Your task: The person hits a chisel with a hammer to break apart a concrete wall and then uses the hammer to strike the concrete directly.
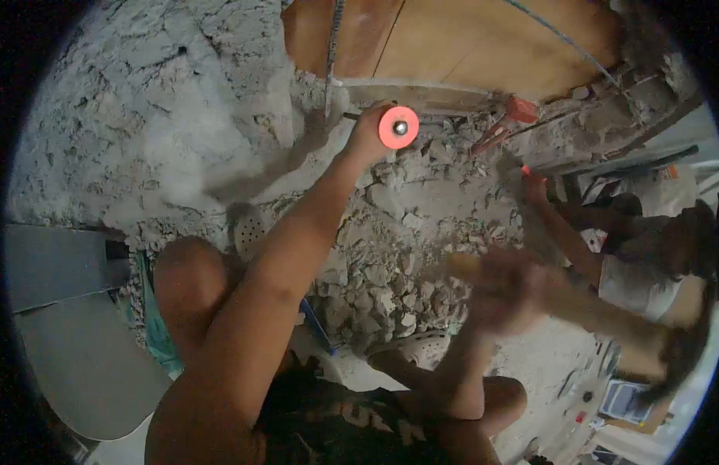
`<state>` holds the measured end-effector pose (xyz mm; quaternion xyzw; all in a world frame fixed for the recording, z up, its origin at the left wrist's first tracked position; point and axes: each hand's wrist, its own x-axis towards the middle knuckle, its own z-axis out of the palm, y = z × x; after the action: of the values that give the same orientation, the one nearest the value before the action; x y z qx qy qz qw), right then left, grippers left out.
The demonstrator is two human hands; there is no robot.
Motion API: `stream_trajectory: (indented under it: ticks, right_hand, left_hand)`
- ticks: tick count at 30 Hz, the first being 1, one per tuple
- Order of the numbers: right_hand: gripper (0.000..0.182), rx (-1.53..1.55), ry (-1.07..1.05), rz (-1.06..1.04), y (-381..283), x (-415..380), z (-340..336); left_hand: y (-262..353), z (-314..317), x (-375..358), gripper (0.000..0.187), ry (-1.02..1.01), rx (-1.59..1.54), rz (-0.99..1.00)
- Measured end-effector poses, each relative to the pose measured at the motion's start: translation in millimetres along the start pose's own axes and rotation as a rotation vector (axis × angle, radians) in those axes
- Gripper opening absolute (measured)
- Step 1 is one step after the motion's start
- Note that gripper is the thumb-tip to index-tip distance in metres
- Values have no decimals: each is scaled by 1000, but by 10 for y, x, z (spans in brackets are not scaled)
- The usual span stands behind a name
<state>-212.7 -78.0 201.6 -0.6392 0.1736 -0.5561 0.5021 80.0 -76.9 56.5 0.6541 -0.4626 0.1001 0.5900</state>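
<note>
My left hand point(365, 138) is wrapped round a chisel point(400, 128) with a round pink-orange guard, its metal striking end facing me. The chisel's thin shaft points toward the broken wall base beside the wooden panel. Lower right, my right hand point(508, 293), smeared by motion, grips the wooden handle of a hammer point(600, 314). The dark hammer head is swung out to the right, apart from the chisel. Broken rubble point(382, 291) lies beneath and between my hands.
Rough concrete point(181, 116) spans the upper left. Rebar point(334, 46) crosses the wooden panel point(483, 46). A red tool point(518, 112) rests on the rubble. Another person point(638, 240) crouches at right, their hand near a bright orange object. Grey boards point(88, 356) stand at left.
</note>
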Motion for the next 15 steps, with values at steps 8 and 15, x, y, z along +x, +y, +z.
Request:
stream_trajectory:
  ticks: [8, 15]
  right_hand:
    - [20, -488, -403, 486, 1500, -875, 86]
    - [19, -204, -122, 292, 864, -548, -95]
  left_hand:
    - [-94, 56, -63, 38, 6, -82, -80]
    - [-190, 37, -29, 42, 33, -75, -7]
